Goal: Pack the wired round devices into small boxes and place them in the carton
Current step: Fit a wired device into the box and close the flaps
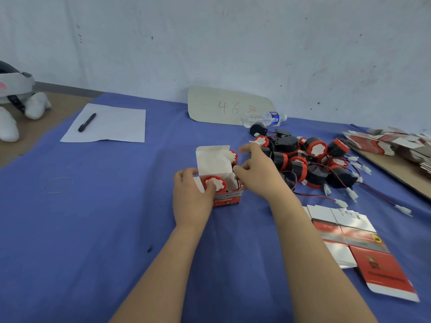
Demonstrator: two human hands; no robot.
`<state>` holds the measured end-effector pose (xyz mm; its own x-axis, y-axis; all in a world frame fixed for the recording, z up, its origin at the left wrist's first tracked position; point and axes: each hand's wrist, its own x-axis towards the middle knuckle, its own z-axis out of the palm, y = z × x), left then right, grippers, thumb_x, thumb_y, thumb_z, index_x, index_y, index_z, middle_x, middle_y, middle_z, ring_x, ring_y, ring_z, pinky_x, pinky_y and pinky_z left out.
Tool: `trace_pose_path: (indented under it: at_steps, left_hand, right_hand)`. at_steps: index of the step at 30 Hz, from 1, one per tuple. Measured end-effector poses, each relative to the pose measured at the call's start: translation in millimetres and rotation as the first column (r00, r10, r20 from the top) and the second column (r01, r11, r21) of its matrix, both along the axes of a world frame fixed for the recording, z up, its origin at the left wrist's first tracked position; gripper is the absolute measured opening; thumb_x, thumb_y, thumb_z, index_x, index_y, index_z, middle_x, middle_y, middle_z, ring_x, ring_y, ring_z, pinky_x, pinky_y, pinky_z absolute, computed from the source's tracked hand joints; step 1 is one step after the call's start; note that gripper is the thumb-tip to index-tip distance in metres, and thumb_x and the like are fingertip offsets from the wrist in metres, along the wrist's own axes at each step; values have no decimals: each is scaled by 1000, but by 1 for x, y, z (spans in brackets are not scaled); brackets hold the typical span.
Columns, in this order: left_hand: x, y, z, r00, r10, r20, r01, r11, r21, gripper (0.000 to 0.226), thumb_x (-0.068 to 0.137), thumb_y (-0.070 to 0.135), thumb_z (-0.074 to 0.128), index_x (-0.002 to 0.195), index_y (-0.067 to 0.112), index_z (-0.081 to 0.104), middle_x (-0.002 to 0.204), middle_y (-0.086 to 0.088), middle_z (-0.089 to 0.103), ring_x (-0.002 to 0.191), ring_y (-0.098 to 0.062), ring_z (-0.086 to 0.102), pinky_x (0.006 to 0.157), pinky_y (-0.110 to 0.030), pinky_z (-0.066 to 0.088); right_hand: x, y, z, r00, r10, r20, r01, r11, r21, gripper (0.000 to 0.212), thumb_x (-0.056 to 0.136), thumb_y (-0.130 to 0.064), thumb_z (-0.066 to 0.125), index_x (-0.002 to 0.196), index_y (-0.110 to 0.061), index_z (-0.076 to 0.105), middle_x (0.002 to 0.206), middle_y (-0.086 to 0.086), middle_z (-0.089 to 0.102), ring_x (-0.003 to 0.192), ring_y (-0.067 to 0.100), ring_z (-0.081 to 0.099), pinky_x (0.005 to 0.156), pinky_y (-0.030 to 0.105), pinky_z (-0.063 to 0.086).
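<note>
Fingers (186,174) of the left hand (192,201) curl round the left side of the small box (227,199), with the thumb pressing on the round device (215,183) seated inside, likely to steady both. The right hand (258,176) bunches thumb and fingertips at the box's right rim beside the wire (238,184); whether they pinch wire or flap I cannot tell. The lid flap (212,159) stands open. The pile of devices (314,159) lies just right, within reach. No carton shows.

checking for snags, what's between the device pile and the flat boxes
Red-black wires with white connectors lie on the cloth between device pile and flat boxes, head view.
</note>
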<state>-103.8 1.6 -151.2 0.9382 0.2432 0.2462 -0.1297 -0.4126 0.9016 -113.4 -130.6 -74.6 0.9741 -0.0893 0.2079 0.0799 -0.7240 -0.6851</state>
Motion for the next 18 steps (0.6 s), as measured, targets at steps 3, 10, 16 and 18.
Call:
trace_pose_path:
  at_steps: [3, 10, 16, 18]
  left_hand:
    - [-1, 0, 1, 1000, -2, -3, 2, 1000, -1, 41, 86, 28, 64, 123, 16, 50, 129, 1, 43, 94, -8, 45, 75, -27, 43]
    - [-2, -1, 2, 1000, 9, 4, -9, 1000, 5, 40, 86, 27, 63, 122, 15, 51, 129, 0, 45, 103, -14, 51, 76, -27, 41]
    - [-1, -1, 0, 1000, 6, -8, -6, 1000, 17, 39, 87, 29, 62, 122, 16, 50, 130, 1, 44, 102, -12, 50, 75, -26, 42]
    - [-1, -1, 1, 1000, 10, -14, -9, 1000, 25, 39, 87, 29, 62, 122, 17, 50, 130, 1, 44, 99, -10, 49, 74, -26, 41]
  right_hand:
    - [4, 5, -7, 999, -19, -49, 32, 961, 276, 43, 90, -1, 51, 128, -20, 52, 75, 14, 64, 71, 25, 66, 73, 37, 58]
    - [10, 9, -10, 996, -53, -76, 71, 964, 258, 24, 88, 1, 52, 107, 0, 68, 98, 14, 71, 86, 22, 70, 86, 34, 56]
    - [11, 12, 1, 993, -78, 88, 98, 961, -259, 17, 90, -8, 55, 90, 0, 70, 86, 15, 72, 84, 31, 66, 80, 41, 53]
    - [10, 10, 2, 998, -35, 47, 45, 969, -243, 22, 90, -4, 50, 97, 6, 69, 90, 18, 72, 87, 31, 66, 82, 40, 53]
